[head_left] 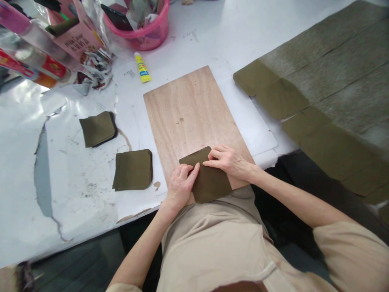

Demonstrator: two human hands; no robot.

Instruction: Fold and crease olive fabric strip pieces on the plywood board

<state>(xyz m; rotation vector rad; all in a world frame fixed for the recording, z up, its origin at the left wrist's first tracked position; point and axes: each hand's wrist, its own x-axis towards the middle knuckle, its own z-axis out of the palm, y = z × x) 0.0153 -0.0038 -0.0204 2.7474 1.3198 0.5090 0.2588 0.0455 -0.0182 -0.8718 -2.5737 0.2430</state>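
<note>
An olive-green fabric piece (212, 183) lies at the near end of a wooden board (190, 107), its upper strip folded or creased across. My left hand (179, 185) grips its left side, with thumb and curled fingers pressed at the crease. On the right, my right hand (228, 163) pinches the same strip near its upper corner, fingers bent and index fingertip on the crease. Both thumb and fingertips of the two hands come close together at the middle. Left of the board lie two stacks of cut olive pieces, a nearer stack (132, 170) and a farther stack (97, 129).
A yellow glue tube (142, 68) lies beyond the board. Behind it stand a pink basket (152, 38) of odds and ends and several bottles (45, 52). Large olive sheets (322, 93) cover the right side and hang over the edge. The white table covering (82, 178) is torn at left.
</note>
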